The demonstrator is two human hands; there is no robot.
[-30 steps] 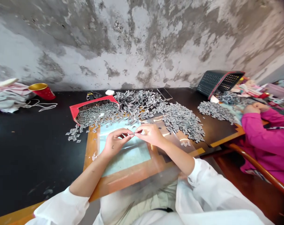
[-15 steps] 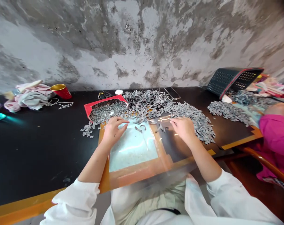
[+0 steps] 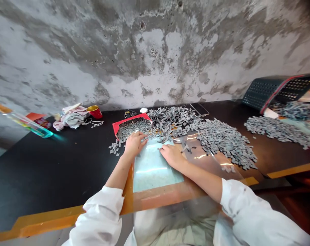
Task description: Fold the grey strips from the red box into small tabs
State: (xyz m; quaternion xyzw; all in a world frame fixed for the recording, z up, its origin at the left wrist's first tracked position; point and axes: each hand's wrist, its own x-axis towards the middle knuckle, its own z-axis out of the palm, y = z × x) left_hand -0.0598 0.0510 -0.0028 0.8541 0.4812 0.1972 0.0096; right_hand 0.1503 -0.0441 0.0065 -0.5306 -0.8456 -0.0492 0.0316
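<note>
My left hand (image 3: 135,145) is at the near edge of the heap of small metal-grey pieces in the red-rimmed tray (image 3: 116,128). Its fingers reach forward, with thumb and forefinger slightly apart. Over the pale blue sheet (image 3: 150,177) hangs my right hand (image 3: 172,156), its fingers bent and pressed together. A small dark bit shows at its fingertips, too small to name. Just beyond lies a pile of curved grey strips (image 3: 174,118). A few loose strips (image 3: 187,148) rest on the clear plastic to the right.
A large heap of short grey pieces (image 3: 226,143) spreads to the right. Behind stand a phone (image 3: 199,109), a red cup (image 3: 94,112) and crumpled cloths (image 3: 74,116). A tipped black basket (image 3: 262,90) is at far right, a clear bottle (image 3: 29,124) at far left.
My right hand has moved left, from the clear plastic onto the blue sheet near my left hand, and its fingers have closed. The strips on the blue sheet no longer show. The view has turned left.
</note>
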